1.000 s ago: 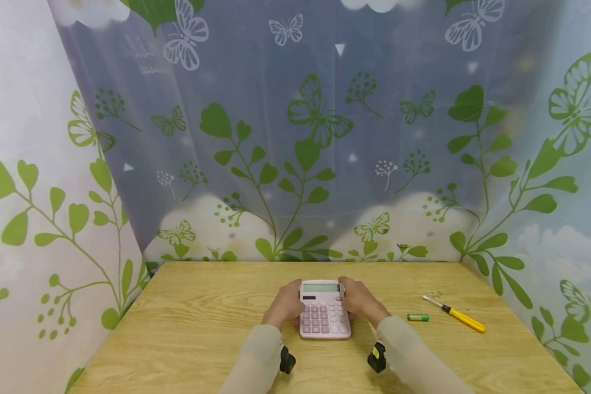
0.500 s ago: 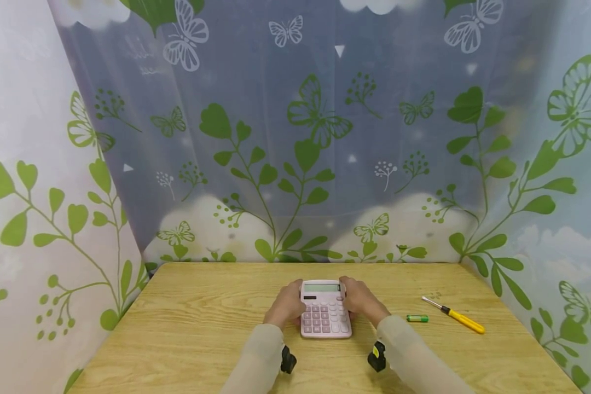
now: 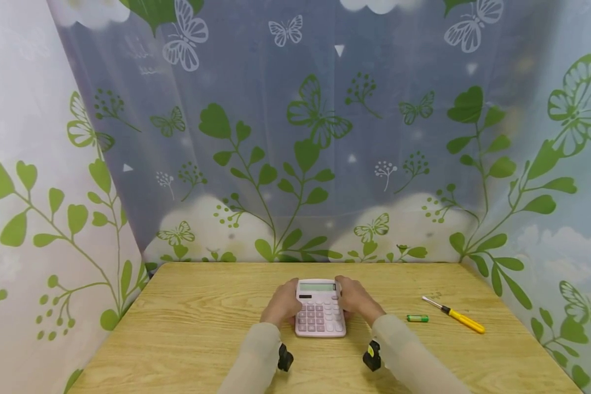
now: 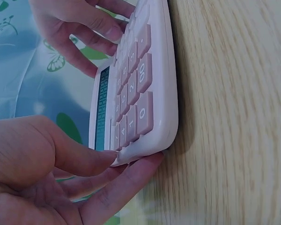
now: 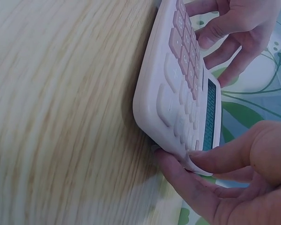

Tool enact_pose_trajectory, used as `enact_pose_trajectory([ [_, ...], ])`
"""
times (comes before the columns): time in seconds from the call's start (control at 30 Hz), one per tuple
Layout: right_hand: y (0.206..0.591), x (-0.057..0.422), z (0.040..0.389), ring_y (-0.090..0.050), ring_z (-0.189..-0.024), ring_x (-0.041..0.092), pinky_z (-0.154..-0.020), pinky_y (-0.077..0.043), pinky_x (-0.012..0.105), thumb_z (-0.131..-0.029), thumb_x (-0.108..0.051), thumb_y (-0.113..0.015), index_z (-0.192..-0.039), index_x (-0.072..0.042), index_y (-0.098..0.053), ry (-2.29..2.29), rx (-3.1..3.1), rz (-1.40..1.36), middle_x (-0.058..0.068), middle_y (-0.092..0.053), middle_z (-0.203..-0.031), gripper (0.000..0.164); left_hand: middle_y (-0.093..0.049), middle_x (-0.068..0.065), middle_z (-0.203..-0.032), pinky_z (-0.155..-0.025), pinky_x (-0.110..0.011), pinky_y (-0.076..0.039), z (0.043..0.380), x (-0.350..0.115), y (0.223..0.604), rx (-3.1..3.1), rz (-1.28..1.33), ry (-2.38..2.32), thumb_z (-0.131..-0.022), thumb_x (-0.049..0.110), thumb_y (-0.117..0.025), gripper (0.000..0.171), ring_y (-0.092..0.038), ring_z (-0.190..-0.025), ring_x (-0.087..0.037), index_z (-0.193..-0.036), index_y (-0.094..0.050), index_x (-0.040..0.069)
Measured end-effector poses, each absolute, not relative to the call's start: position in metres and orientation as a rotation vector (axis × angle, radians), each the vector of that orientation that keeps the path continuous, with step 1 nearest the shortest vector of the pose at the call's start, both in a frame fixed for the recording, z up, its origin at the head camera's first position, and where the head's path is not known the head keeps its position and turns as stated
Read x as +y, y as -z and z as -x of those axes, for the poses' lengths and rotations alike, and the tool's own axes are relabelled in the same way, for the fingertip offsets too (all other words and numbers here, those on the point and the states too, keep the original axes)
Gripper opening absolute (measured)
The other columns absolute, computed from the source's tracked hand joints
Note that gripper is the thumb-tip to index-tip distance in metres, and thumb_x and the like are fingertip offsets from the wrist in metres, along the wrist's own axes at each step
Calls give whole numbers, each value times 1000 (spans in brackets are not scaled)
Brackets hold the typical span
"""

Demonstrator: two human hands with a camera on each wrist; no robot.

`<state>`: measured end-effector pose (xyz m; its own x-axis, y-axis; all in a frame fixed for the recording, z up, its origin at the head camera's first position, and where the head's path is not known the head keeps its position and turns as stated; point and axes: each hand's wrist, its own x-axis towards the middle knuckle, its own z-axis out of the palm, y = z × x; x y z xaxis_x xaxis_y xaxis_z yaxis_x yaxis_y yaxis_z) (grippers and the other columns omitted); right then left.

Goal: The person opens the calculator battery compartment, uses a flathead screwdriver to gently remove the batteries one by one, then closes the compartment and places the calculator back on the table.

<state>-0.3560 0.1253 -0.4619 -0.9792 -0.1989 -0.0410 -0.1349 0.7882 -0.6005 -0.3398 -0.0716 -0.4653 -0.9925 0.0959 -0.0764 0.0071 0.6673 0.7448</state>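
A pale pink calculator [image 3: 321, 309] lies face up between my two hands on the wooden table, its display at the far end. My left hand [image 3: 282, 302] grips its left edge, thumb on top by the keys and fingers at the side and underneath. On the opposite edge my right hand [image 3: 358, 300] holds it the same way. In the left wrist view the calculator's keys [image 4: 132, 101] face the left thumb [image 4: 91, 159]. From the right wrist view, the right thumb [image 5: 220, 157] presses the rim, with fingertips below. The calculator's underside is hidden.
Right of the hands, a green battery [image 3: 417, 318] lies on the table [image 3: 202, 328]. Beyond it rests a screwdriver [image 3: 455, 315] with a yellow handle. Patterned curtains [image 3: 256, 164] stand behind and on both sides of the table.
Both hands have shifted slightly to the left, carrying the calculator with them in the last half second. The battery and screwdriver have stayed in place.
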Motion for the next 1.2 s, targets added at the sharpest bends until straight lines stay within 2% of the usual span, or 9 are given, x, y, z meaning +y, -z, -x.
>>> enact_pose_trajectory([
  [0.1, 462, 123, 357, -65, -94, 29, -55, -58, 32, -87, 16, -59, -150, 7, -43, 948, 2882, 278, 32, -63, -128, 66, -54, -33, -142, -44, -34, -57, 340, -74, 464, 2774, -74, -1218, -86, -16, -60, 74, -67, -68, -27, -155, -40, 1],
  [0.27, 463, 120, 358, -65, -97, 29, -58, -58, 30, -88, 14, -61, -150, 6, -44, 915, 2905, 293, 30, -65, -126, 64, -52, -33, -145, -45, -35, -57, 338, -76, 461, 2785, -46, -1204, -87, -16, -60, 73, -70, -83, -32, -155, -39, 0],
  [0.4, 464, 118, 359, -66, -91, 25, -51, -55, 28, -89, 14, -60, -151, 5, -44, 918, 2896, 287, 25, -68, -113, 65, -53, -35, -143, -46, -36, -58, 337, -76, 460, 2802, -41, -1192, -86, -16, -61, 72, -70, -85, -35, -154, -40, -1],
  [0.63, 465, 118, 358, -66, -77, 22, -49, -58, 32, -87, 16, -60, -150, 6, -43, 952, 2887, 307, 24, -68, -107, 66, -54, -36, -140, -48, -39, -60, 336, -76, 461, 2819, -50, -1166, -85, -16, -62, 72, -68, -80, -33, -153, -41, -2],
  [0.9, 465, 117, 355, -65, -90, 26, -49, -52, 27, -88, 15, -59, -150, 5, -44, 947, 2890, 314, 27, -67, -117, 65, -54, -35, -142, -47, -38, -59, 337, -76, 464, 2831, -16, -1160, -86, -15, -63, 73, -69, -93, -40, -154, -40, -1],
  [1.0, 465, 117, 355, -65, -89, 26, -50, -52, 27, -88, 15, -59, -150, 5, -43, 947, 2891, 318, 26, -67, -115, 65, -54, -35, -141, -47, -38, -59, 337, -76, 465, 2828, -14, -1166, -86, -15, -63, 74, -68, -90, -38, -154, -40, -1],
  [1.1, 464, 117, 355, -65, -91, 26, -57, -56, 30, -89, 14, -59, -150, 5, -43, 937, 2899, 322, 26, -68, -115, 64, -55, -35, -140, -48, -38, -60, 338, -76, 466, 2831, -13, -1164, -86, -14, -63, 73, -68, -84, -36, -154, -40, 0],
  [1.2, 464, 118, 355, -65, -95, 26, -69, -59, 33, -90, 13, -60, -150, 6, -44, 918, 2918, 326, 25, -68, -116, 62, -56, -35, -139, -48, -38, -60, 338, -75, 467, 2833, -9, -1167, -86, -14, -63, 73, -68, -86, -36, -154, -40, 1],
])
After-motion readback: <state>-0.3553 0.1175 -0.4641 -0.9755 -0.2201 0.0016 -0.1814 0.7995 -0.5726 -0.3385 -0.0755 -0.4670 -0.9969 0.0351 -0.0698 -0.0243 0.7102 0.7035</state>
